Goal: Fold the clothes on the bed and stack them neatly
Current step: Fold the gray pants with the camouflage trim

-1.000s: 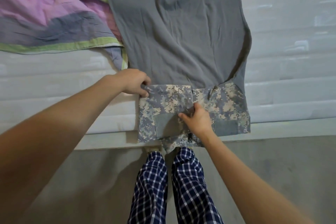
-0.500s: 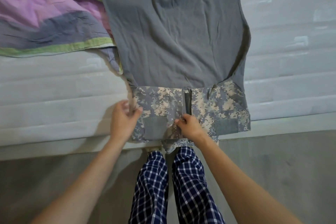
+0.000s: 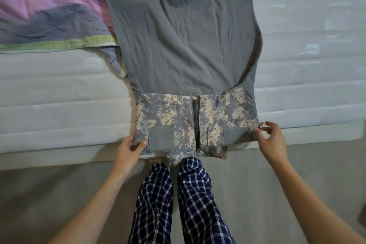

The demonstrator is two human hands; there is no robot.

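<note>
A grey shirt (image 3: 182,31) with a pixel-camouflage chest panel (image 3: 168,113) lies flat on the bed, collar end toward me at the mattress edge. A dark zipper (image 3: 196,123) runs down the middle of the panel, between two grey patches. My left hand (image 3: 128,149) pinches the panel's near left corner beside the left patch. My right hand (image 3: 271,138) is at the panel's right edge, thumb and fingertips touching the cloth, the other fingers spread.
A purple, grey and green quilt (image 3: 49,16) is bunched at the back left, partly under the shirt. The white mattress (image 3: 59,109) ends at its near edge just past my hands. My checked trouser legs (image 3: 178,200) stand against the bed on the grey floor.
My left hand slid from the panel's far left corner to its near left corner. My right hand left the zipper and moved to the right edge. The zipper now shows fully.
</note>
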